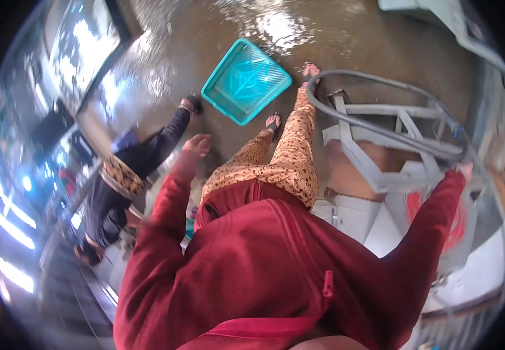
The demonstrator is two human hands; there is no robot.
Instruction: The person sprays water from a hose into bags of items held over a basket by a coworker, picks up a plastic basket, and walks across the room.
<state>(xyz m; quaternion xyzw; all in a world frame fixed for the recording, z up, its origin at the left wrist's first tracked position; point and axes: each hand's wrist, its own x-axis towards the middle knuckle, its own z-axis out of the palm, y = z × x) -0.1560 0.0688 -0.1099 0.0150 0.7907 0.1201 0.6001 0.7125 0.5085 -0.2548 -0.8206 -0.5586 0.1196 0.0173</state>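
Note:
My left hand (198,144) hangs in front of me with its fingers curled in and nothing visible in them. It is below the near corner of a turquoise plastic basket (210,100), which lies on the wet floor beyond my feet. Out to the right, my right hand (466,170) is beside a thick grey hose (375,123). The hose loops over a grey metal frame (360,154). My right fingers are small and partly hidden, so I cannot tell whether they grip the hose.
Wet brown floor (357,46) spreads ahead of me. At my left a person in dark clothes (141,157) bends close by. A metal-edged table (83,52) stands at the upper left. White machinery with a red patch (456,221) is at the right.

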